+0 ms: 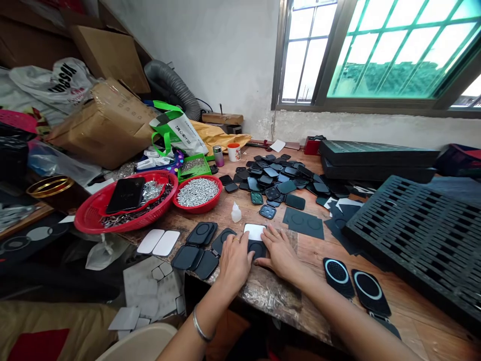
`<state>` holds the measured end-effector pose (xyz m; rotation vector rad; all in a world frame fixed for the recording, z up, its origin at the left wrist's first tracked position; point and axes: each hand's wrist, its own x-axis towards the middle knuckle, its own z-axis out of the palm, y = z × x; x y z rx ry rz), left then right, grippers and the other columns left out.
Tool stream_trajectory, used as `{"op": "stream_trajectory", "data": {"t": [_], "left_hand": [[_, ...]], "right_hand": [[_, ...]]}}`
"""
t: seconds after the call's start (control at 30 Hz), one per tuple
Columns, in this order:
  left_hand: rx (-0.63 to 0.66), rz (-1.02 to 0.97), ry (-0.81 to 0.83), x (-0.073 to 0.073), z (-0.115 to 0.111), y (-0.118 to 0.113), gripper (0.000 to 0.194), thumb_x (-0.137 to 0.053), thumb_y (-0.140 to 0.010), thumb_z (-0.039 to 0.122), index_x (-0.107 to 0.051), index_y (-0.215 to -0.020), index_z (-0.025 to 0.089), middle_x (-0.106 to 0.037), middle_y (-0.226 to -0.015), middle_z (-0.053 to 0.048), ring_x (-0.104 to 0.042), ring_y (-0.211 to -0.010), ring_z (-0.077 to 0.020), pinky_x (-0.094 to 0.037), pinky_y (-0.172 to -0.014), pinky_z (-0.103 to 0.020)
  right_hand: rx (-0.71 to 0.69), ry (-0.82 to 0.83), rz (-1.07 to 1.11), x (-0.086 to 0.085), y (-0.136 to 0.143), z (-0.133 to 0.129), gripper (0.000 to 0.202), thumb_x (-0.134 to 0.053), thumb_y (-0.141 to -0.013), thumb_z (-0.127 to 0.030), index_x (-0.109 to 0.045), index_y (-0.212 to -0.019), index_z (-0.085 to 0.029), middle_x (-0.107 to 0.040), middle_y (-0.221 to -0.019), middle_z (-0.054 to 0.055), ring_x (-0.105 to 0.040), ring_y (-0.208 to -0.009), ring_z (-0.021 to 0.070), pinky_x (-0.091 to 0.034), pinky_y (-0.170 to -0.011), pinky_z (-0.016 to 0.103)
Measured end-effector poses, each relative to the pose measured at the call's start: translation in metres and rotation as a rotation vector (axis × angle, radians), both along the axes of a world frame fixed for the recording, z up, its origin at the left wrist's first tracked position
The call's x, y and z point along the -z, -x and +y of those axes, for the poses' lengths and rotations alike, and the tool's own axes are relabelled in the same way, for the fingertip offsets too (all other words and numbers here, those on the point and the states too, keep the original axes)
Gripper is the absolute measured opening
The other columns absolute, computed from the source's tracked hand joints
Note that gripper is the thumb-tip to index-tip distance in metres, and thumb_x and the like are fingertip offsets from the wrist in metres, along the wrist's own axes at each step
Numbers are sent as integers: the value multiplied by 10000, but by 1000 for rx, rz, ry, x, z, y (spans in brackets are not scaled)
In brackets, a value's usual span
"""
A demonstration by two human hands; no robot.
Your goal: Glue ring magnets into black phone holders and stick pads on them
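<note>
A black folding charger pad (257, 250) lies at the front edge of the table, a ring outline on its near panel. Over its far panel is a white rounded sheet (254, 231). My left hand (236, 256) grips the pad's left side, the thumb along the near panel. From the right, my right hand (281, 253) holds it, fingers stretched over the sheet's edge and thumb at the near corner. Just left of my left hand rest several black folding pads (201, 234), one partly hidden by it. A small white dropper bottle (236, 212) stands beyond my hands.
Black panels (278, 175) are heaped at the back. Left stand a red bowl of metal pins (198, 193) and a red basket (88, 215). White sheets (158, 242) lie at the left edge. A slotted black tray (417, 235) and ringed pads (370, 291) are at right.
</note>
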<state>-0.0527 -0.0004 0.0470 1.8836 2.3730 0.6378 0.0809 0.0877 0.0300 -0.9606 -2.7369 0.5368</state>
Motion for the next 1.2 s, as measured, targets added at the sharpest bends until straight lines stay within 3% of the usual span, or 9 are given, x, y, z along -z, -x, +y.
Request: {"op": "stream_trajectory", "data": {"t": [0.23, 0.33, 0.4, 0.47, 0.57, 0.7, 0.83, 1.0, 1.2], "left_hand": [[107, -63, 27, 4, 2, 2, 581, -692, -720, 134, -503, -1269, 99, -616, -1166, -163, -498, -1130, -296, -407, -958, -430], [215, -88, 32, 3, 1, 3, 575, -731, -679, 128, -556, -1226, 168, -603, -1239, -96, -467, -1203, -262, -368, -1030, -385], [307, -139, 23, 1, 0, 2, 490, -723, -680, 111, -619, -1144, 230, -642, -1190, -33, -470, -1212, -237, -355, -1045, -357], [361, -251, 9, -3, -1, -2, 389, -678, -713, 97, -661, -1067, 258, -683, -1100, -12, -534, -1140, -221, -390, -1003, -336], [312, -456, 9, -13, -2, -11, 356, -612, -767, 131, -656, -1095, 261, -718, -966, -12, -643, -907, -199, -462, -851, -290], [317, -596, 39, -31, -3, -24, 197, -579, -820, 244, -705, -971, 234, -729, -867, 0, -651, -791, -175, -448, -738, -229], [320, -596, 82, -44, -5, -36, 211, -520, -859, 288, -703, -814, 194, -701, -750, -7, -611, -700, -156, -399, -639, -211], [273, -587, 83, -38, -7, -46, 261, -500, -875, 337, -624, -706, 181, -594, -638, 15, -522, -627, -131, -326, -593, -221], [245, -1012, 171, -24, -6, -46, 428, -493, -864, 491, -518, -602, 154, -458, -582, 33, -419, -593, -111, -296, -549, -219]], "right_hand": [[-18, -7, 22, -9, -10, -9, 526, -658, -782, -390, -580, -1218, -105, -538, -1329, 163, -284, -1360, 335, -143, -1105, 548], [4, 27, 143, -2, -19, -14, 439, -697, -747, -297, -615, -1147, -137, -581, -1278, 134, -344, -1323, 322, -190, -1096, 517], [36, 76, 251, 1, -28, -17, 355, -690, -728, -211, -631, -1074, -151, -615, -1209, 123, -427, -1250, 300, -294, -1048, 469], [89, 165, 360, -1, -36, -20, 228, -636, -731, -135, -638, -957, -166, -655, -1075, 100, -538, -1093, 264, -404, -939, 412], [156, 284, 464, -15, -50, -22, 157, -547, -755, -93, -623, -856, -184, -669, -874, 36, -606, -852, 202, -463, -791, 337], [185, 398, 567, -34, -67, -24, 160, -558, -784, -155, -628, -923, -193, -669, -826, 5, -618, -786, 172, -468, -746, 291], [200, 485, 656, -36, -79, -25, 111, -573, -812, -224, -603, -911, -185, -654, -796, 7, -614, -742, 162, -479, -684, 263], [212, 327, 629, -33, -86, -30, 132, -574, -838, -235, -631, -951, -196, -653, -785, 11, -620, -751, 166, -493, -710, 277], [64, -66, 634, -23, -94, -33, 230, -521, -884, -192, -654, -1069, -225, -690, -996, 66, -645, -913, 199, -516, -821, 336]]}}
